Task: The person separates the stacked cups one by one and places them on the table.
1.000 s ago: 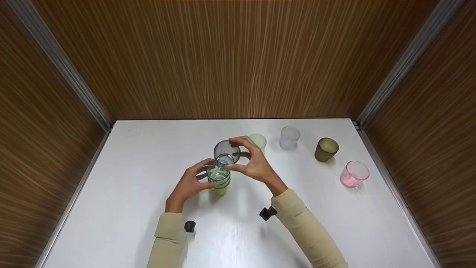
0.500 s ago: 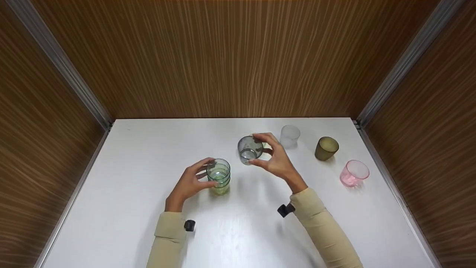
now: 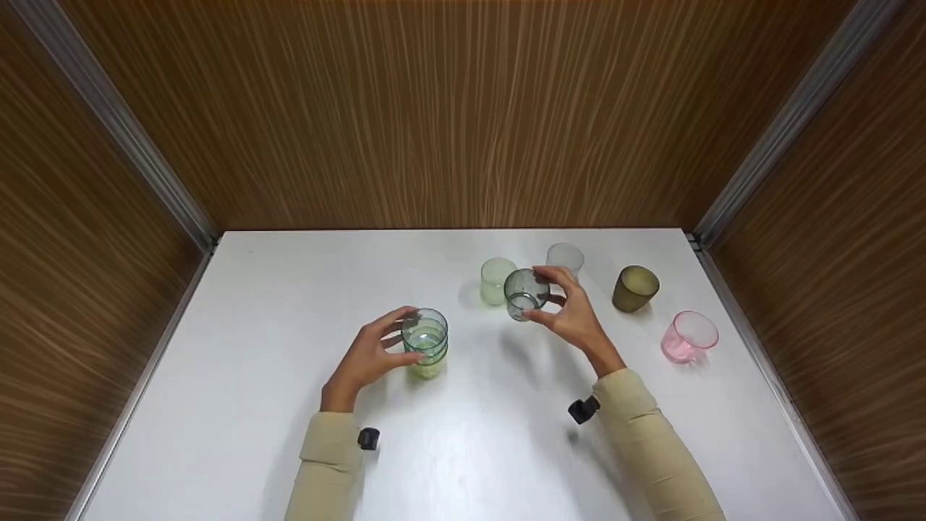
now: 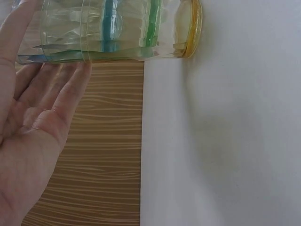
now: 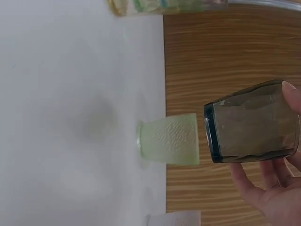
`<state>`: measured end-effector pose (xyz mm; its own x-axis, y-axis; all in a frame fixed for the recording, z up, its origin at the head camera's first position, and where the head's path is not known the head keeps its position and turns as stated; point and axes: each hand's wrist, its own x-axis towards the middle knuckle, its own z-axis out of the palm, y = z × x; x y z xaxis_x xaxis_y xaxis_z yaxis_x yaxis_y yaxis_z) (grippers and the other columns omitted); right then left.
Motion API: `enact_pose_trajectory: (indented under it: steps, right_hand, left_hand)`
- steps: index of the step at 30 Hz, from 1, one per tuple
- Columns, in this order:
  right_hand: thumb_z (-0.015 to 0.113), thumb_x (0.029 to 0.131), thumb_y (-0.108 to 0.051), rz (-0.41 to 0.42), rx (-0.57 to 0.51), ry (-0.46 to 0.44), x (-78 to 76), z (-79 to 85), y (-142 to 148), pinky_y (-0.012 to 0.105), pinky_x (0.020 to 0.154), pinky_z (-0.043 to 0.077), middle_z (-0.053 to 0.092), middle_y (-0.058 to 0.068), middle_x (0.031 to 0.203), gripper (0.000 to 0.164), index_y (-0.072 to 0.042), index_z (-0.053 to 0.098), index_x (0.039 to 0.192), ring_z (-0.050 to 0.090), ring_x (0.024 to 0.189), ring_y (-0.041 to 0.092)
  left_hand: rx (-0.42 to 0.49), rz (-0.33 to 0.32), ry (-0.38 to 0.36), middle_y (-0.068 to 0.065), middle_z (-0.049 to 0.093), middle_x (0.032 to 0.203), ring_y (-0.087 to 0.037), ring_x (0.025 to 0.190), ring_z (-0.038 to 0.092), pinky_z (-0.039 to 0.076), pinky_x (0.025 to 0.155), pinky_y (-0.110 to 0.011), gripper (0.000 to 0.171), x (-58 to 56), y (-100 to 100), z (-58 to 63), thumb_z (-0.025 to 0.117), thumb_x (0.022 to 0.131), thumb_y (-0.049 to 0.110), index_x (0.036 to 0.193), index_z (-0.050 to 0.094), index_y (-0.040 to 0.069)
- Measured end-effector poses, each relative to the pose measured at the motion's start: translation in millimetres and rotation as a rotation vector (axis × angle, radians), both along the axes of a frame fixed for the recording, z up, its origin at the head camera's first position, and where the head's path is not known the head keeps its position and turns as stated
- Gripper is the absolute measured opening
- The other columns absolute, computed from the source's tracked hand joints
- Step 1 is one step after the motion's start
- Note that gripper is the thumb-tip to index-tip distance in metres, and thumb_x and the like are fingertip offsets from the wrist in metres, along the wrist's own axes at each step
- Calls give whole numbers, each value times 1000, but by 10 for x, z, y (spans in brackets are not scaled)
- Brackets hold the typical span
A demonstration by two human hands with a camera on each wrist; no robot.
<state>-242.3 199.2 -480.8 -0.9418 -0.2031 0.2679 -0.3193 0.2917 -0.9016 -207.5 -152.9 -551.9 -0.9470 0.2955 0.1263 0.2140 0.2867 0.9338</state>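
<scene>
At the middle of the head view stands an upright stack of nested glasses (image 3: 425,354), clear with green, blue and yellow tints. My left hand (image 3: 370,358) grips it near the top, thumb on one side and fingers on the other; the left wrist view shows the yellow base of the stack (image 4: 193,28) at the table. In my right hand (image 3: 576,315) is a smoky grey glass (image 3: 526,291), pinched between thumb and fingers and raised above the table. The right wrist view shows the grey glass (image 5: 254,123) near a pale green textured glass (image 5: 169,140).
Along the back right of the white table (image 3: 289,304) stand the pale green glass (image 3: 497,278), a frosted clear glass (image 3: 564,255) partly behind my right hand, an olive glass (image 3: 635,289) and a pink glass (image 3: 687,338). Wood-grain walls (image 3: 463,116) enclose the table.
My right hand has carried the grey glass from over the stack to the right, bringing the pale green glass back into sight. The left hand and the stack stay put.
</scene>
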Motion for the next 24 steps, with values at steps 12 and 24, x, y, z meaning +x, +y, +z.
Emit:
enact_pose_trajectory:
  steps: [12, 24]
  right_hand:
    - [83, 76, 9, -47, 22, -60, -181, -316, 182, 68, 107, 49, 48, 34, 141, 74, 14, 50, 141, 47, 135, 50]
    - [86, 78, 1, -116, 82, -106, -457, -849, 370, 61, 107, 52, 53, 26, 141, 74, 6, 51, 143, 51, 134, 41]
  left_hand:
    - [15, 5, 8, -16, 57, 150, -37, 139, 55, 51, 114, -47, 82, -4, 3, -4, 91, 77, 12, 149, 52, 6]
    - [4, 34, -35, -21, 54, 151, -41, 142, 51, 47, 117, -53, 84, 14, 49, 36, 89, 76, 1, 150, 50, 2]
